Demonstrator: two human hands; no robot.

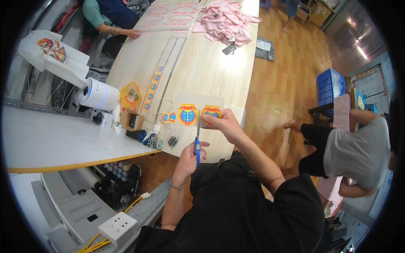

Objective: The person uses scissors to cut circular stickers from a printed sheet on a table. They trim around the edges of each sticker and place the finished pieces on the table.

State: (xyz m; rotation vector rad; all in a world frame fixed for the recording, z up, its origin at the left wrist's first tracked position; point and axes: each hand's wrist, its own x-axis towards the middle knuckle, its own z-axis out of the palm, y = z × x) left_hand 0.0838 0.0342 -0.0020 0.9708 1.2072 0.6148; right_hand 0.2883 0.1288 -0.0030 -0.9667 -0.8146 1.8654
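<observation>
My left hand (191,157) grips blue-handled scissors (197,148), whose blades point away from me. They meet a pale sheet (205,100) between its two printed emblems. One emblem (188,114), in red, yellow and blue with a scale motif, lies left of the blades. The other emblem (211,110) is partly covered by my right hand (225,123), which pinches the sheet with the thumb on top. Just left of the sheet, two small round emblem pieces (168,118) lie on the wooden table (208,69). How far the cut runs is hard to tell.
A strip of small emblems (153,86), white cables (155,118), a computer mouse (172,141) and a white fan-like appliance (99,95) are left. Pink garments (226,20) lie farther off. Another person's hand (133,33) touches a printed film (167,19); a person (354,148) sits at right.
</observation>
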